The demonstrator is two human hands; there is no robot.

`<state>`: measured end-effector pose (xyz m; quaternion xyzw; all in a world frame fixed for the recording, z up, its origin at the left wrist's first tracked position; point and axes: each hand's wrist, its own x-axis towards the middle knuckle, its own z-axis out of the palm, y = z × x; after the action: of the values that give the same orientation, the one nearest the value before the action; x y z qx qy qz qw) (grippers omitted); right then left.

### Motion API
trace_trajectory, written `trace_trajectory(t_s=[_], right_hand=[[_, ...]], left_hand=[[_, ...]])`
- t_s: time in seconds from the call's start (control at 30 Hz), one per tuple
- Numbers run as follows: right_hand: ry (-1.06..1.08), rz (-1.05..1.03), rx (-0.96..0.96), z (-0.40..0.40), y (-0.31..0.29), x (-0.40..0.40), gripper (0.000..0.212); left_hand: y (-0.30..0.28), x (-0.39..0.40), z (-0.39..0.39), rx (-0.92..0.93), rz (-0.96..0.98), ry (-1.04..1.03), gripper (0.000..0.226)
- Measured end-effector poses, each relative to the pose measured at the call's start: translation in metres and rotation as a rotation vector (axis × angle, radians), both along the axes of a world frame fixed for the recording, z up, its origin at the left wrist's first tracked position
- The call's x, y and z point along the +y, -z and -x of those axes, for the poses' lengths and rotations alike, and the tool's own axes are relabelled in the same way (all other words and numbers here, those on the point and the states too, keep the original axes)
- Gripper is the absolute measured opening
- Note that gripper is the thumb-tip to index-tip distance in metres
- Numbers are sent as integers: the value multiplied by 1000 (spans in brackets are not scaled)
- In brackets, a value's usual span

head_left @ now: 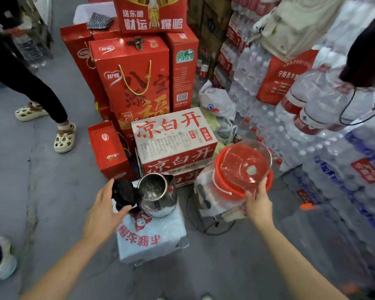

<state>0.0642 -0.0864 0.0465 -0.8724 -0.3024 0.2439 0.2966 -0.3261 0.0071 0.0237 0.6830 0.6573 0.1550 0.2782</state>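
Note:
A steel kettle (pixel 158 197) stands open on a low white wrapped pack (pixel 154 241). Its black lid (pixel 125 194) is tipped back to the left. My left hand (pixel 105 211) holds that lid between thumb and fingers. To the right, my right hand (pixel 258 202) grips the handle of a clear plastic scoop (pixel 246 162). The scoop hangs tilted over a red bucket (pixel 225 187), above and right of the kettle's mouth.
Red gift boxes (pixel 134 83) and a white-and-red carton (pixel 173 137) are stacked behind the kettle. Shrink-wrapped water bottle packs (pixel 333 169) fill the right side. A person's legs in sandals (pixel 64 137) stand at the left on the grey floor. Black cable (pixel 204 229) loops beneath the bucket.

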Motion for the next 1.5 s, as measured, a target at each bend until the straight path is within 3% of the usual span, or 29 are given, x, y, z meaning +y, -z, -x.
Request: trace_trajectory(t_s=[0.13,0.27,0.37,0.5,0.6,0.7,0.83,1.07,1.5], right_hand=[[-223,438,-329,-52,6,12,80],[-393,593,-503,-76,27,37,83],[-457,631,-522,-77,38,57,78],[-374,632,-290,-79,58,74,70],[-194,491,-29,-93,72,82,52],[58,266,425,-102,76,68,19],[178,91,666,-103,70,33,21],[248,-172,801,-87,52,1,58],[145,-481,860,4,-23,-30,75]], left_hand=[[-3,-3,-4,-79,-42,-8,85],[-1,-4,-10,-56,-18,-60,92],[-1,-2,-11,-62,-48,-59,91],[-1,-5,-15,-59,-27,-106,89],[-3,-6,-16,-41,-13,-129,90],[-7,-7,-20,-6,-4,-146,92],[-13,-9,-27,20,-15,-148,93],[-21,-9,-29,59,0,-116,95],[-15,3,-15,-41,21,37,97]])
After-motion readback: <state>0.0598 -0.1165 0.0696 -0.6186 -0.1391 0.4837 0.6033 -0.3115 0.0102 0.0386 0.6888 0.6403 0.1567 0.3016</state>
